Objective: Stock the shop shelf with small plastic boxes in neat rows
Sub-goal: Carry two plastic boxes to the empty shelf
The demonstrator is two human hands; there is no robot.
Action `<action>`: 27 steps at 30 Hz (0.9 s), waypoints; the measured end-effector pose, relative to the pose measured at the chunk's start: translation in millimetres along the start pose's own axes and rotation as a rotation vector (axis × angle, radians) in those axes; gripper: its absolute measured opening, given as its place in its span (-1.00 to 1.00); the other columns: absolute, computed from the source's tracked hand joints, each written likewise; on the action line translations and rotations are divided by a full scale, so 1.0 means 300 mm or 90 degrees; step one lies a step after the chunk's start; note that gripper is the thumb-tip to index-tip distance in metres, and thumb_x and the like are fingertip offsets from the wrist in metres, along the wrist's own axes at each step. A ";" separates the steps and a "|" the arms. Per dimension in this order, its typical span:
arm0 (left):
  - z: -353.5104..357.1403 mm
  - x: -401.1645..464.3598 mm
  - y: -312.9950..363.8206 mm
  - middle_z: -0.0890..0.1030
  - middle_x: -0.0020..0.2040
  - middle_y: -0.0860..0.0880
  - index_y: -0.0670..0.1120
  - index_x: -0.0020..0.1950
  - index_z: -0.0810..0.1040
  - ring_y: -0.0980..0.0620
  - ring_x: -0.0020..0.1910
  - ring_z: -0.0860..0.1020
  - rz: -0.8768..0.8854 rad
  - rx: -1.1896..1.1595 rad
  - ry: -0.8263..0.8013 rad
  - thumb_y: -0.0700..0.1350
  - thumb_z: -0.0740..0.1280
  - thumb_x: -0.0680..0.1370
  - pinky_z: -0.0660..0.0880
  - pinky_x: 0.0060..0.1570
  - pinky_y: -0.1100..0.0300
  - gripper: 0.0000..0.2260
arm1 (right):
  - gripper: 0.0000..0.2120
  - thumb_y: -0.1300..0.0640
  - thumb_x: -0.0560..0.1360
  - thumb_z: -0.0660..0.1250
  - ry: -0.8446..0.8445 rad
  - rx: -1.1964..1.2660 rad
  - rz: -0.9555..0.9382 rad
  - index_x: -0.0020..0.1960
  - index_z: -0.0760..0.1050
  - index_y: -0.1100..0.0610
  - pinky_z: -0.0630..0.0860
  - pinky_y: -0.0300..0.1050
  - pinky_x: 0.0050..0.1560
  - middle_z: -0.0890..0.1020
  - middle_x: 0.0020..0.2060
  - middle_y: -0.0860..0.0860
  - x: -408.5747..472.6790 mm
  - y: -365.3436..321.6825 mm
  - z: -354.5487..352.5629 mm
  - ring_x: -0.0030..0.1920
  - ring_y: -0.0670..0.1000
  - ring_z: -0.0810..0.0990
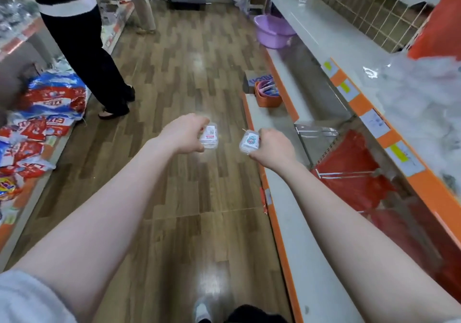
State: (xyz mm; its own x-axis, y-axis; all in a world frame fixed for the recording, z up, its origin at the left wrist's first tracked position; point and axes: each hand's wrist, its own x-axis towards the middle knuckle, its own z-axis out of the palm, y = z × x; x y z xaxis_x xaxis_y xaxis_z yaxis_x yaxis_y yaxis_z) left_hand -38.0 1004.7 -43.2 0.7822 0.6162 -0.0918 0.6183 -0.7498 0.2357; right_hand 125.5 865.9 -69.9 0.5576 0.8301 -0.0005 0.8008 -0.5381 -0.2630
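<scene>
bright even indoor light, white glare on the wood floor [212, 282], soft blur, wide-angle bowing at edges

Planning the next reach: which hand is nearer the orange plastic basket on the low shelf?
Right. The right hand, gripping a small clear plastic box, is just below the orange plastic basket. The left hand, holding another box, is further left over the floor.

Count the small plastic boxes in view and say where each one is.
2. One clear box is gripped in the left hand, the other box in the right hand, both over the floor. More may be hidden.
</scene>
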 end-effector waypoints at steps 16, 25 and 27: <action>-0.012 0.900 -0.131 0.47 0.10 -0.10 -0.14 0.18 0.42 -0.13 0.12 0.45 0.003 0.059 0.048 -0.05 0.37 0.48 0.39 -0.01 0.08 -0.67 | -0.63 0.09 0.50 0.26 0.043 -0.094 -0.031 0.26 0.33 0.18 0.37 -0.07 0.10 0.48 0.17 0.15 0.896 0.234 0.046 0.16 0.15 0.45; -0.129 1.453 -0.030 0.45 0.24 -0.13 -0.16 0.34 0.36 -0.14 0.23 0.42 -0.003 0.029 0.042 -0.07 0.39 0.46 0.42 0.15 -0.04 -0.51 | -0.69 0.08 0.40 0.35 0.085 0.018 -0.053 0.09 0.43 0.16 0.38 -0.06 -0.06 0.53 0.03 0.15 1.392 0.406 -0.121 0.03 0.16 0.50; -0.142 1.535 -0.030 0.45 0.21 -0.11 -0.14 0.36 0.35 -0.13 0.20 0.44 -0.005 0.022 0.043 -0.06 0.39 0.45 0.44 0.13 -0.04 -0.49 | -0.65 0.06 0.38 0.37 0.085 0.030 -0.043 0.11 0.44 0.17 0.41 -0.04 -0.05 0.52 0.02 0.14 1.467 0.428 -0.134 0.03 0.15 0.50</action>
State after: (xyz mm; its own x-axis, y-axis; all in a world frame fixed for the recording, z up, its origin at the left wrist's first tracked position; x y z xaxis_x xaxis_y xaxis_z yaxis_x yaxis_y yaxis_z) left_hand 313.5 1305.5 -46.3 0.7712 0.6360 -0.0285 0.6275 -0.7519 0.2021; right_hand 482.5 1156.3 -65.0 0.5298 0.8353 0.1468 0.8280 -0.4720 -0.3026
